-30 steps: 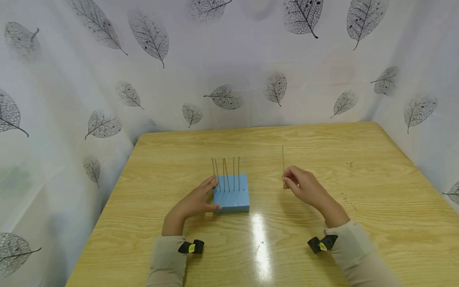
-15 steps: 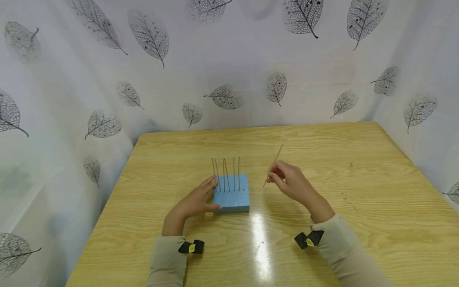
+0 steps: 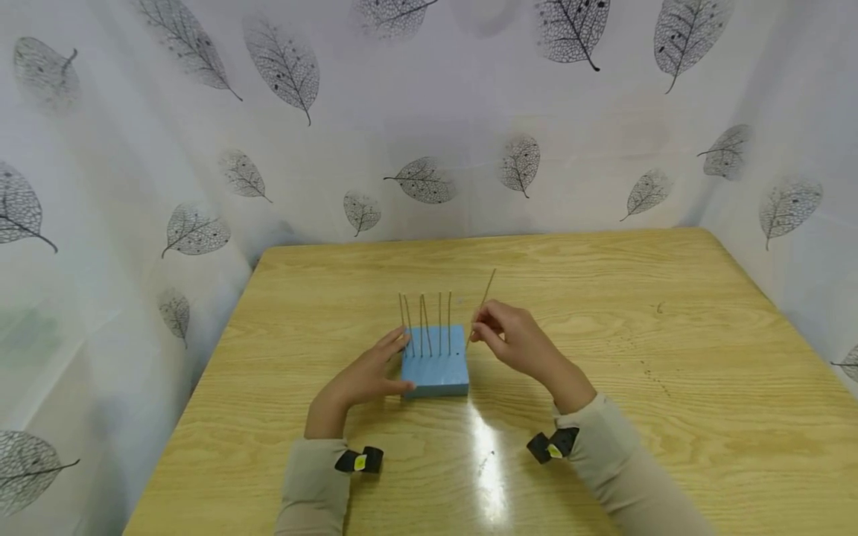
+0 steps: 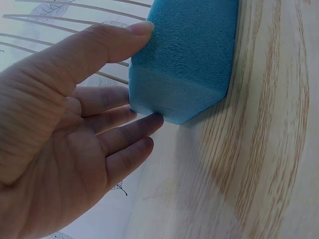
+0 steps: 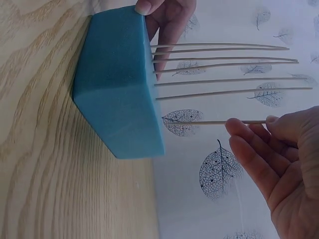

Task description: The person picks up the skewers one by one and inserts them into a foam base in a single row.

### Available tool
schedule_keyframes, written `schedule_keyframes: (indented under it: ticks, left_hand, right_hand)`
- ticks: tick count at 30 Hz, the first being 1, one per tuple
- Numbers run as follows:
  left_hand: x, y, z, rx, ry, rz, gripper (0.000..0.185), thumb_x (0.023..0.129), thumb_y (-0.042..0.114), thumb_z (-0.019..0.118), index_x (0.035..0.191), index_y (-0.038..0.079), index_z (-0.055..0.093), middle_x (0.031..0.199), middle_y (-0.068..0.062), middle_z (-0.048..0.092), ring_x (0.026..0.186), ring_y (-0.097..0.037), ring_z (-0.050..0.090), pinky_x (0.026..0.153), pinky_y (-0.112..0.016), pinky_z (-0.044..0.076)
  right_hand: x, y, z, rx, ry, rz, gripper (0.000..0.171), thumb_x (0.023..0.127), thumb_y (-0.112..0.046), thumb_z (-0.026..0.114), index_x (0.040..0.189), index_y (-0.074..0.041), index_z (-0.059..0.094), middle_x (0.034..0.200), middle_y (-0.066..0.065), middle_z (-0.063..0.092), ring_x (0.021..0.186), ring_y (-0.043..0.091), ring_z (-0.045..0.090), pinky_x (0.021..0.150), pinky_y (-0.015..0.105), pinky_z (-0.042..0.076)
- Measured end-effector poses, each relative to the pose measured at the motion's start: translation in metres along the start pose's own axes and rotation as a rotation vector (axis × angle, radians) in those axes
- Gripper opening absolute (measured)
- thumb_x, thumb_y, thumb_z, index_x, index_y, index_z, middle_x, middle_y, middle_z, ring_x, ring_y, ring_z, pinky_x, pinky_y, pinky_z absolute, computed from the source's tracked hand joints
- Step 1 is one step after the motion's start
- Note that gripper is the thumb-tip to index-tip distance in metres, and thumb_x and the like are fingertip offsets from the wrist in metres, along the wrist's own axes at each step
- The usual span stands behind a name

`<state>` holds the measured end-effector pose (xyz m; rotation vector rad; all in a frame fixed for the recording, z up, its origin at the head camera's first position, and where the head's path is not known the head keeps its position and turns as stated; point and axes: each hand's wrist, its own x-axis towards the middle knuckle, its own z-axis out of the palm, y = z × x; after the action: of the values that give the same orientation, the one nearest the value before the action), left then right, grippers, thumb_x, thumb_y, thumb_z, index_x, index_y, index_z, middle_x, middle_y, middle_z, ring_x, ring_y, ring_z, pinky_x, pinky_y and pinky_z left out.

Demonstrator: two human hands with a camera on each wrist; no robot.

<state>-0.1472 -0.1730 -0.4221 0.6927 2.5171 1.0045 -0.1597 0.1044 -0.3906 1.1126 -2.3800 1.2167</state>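
Note:
A blue foam block (image 3: 436, 366) lies on the wooden table (image 3: 603, 298) with several thin wooden sticks (image 3: 426, 321) standing upright in it. My left hand (image 3: 369, 376) holds the block's left side, thumb on its top and fingers against its side (image 4: 144, 124). My right hand (image 3: 512, 342) pinches one more thin stick (image 3: 484, 301), tilted, just right of the block's far right corner. In the right wrist view that stick (image 5: 214, 122) points at the block (image 5: 119, 84) with its tip a short way off the foam.
White curtains printed with grey leaves (image 3: 422, 182) close in the table at the back and both sides. Black wrist devices (image 3: 358, 461) sit on both beige sleeves. Bare tabletop stretches to the right of the hands (image 3: 704, 357).
My right hand has carried the stick leftward from mid-table to the block's right edge, and the stick has tipped from upright to slanted. The left hand has stayed on the block.

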Motion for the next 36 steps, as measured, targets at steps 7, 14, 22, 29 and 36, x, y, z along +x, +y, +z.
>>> schedule_keyframes:
  ticks: [7, 14, 22, 29, 36]
  left_hand:
    - [0.0, 0.001, 0.0, 0.003, 0.0, -0.006, 0.084, 0.083, 0.022, 0.074, 0.148, -0.001, 0.026, 0.157, -0.016, 0.012, 0.141, -0.035, 0.019, 0.108, -0.052, 0.029]
    - [0.0, 0.002, 0.0, -0.002, -0.002, -0.005, 0.084, 0.083, 0.021, 0.074, 0.148, -0.001, 0.025, 0.157, -0.017, 0.011, 0.14, -0.036, 0.02, 0.108, -0.052, 0.029]
    - [0.0, 0.003, -0.001, -0.002, -0.004, -0.008, 0.084, 0.083, 0.021, 0.074, 0.148, -0.002, 0.025, 0.157, -0.017, 0.012, 0.14, -0.036, 0.02, 0.108, -0.052, 0.029]
    - [0.0, 0.002, -0.001, -0.006, -0.006, -0.01, 0.084, 0.083, 0.022, 0.074, 0.148, -0.001, 0.025, 0.157, -0.017, 0.011, 0.14, -0.036, 0.019, 0.108, -0.053, 0.029]
    - [0.0, 0.001, 0.0, -0.009, -0.004, -0.003, 0.084, 0.084, 0.022, 0.074, 0.148, -0.001, 0.025, 0.157, -0.016, 0.011, 0.141, -0.036, 0.019, 0.108, -0.052, 0.029]
  right_hand:
    - [0.003, 0.001, 0.007, 0.019, 0.001, -0.011, 0.004, 0.089, 0.003, 0.061, 0.089, 0.003, 0.058, 0.079, 0.008, 0.064, 0.07, 0.015, 0.066, 0.062, 0.021, 0.054]
    - [0.005, 0.004, 0.011, 0.007, -0.003, -0.031, 0.007, 0.087, 0.006, 0.062, 0.089, 0.0, 0.057, 0.079, 0.006, 0.063, 0.069, 0.014, 0.065, 0.061, 0.022, 0.053]
    - [0.005, 0.005, 0.016, 0.017, -0.043, -0.013, 0.007, 0.088, 0.007, 0.06, 0.089, 0.001, 0.058, 0.078, 0.007, 0.064, 0.069, 0.016, 0.065, 0.061, 0.022, 0.053]
    - [0.003, 0.005, 0.02, 0.036, -0.096, 0.073, 0.006, 0.088, 0.006, 0.061, 0.09, 0.002, 0.057, 0.076, 0.011, 0.064, 0.065, 0.017, 0.063, 0.059, 0.022, 0.052]
    - [0.0, 0.01, 0.027, 0.003, -0.118, 0.082, 0.006, 0.089, 0.005, 0.06, 0.089, 0.0, 0.057, 0.075, 0.01, 0.062, 0.06, 0.008, 0.059, 0.053, 0.02, 0.049]
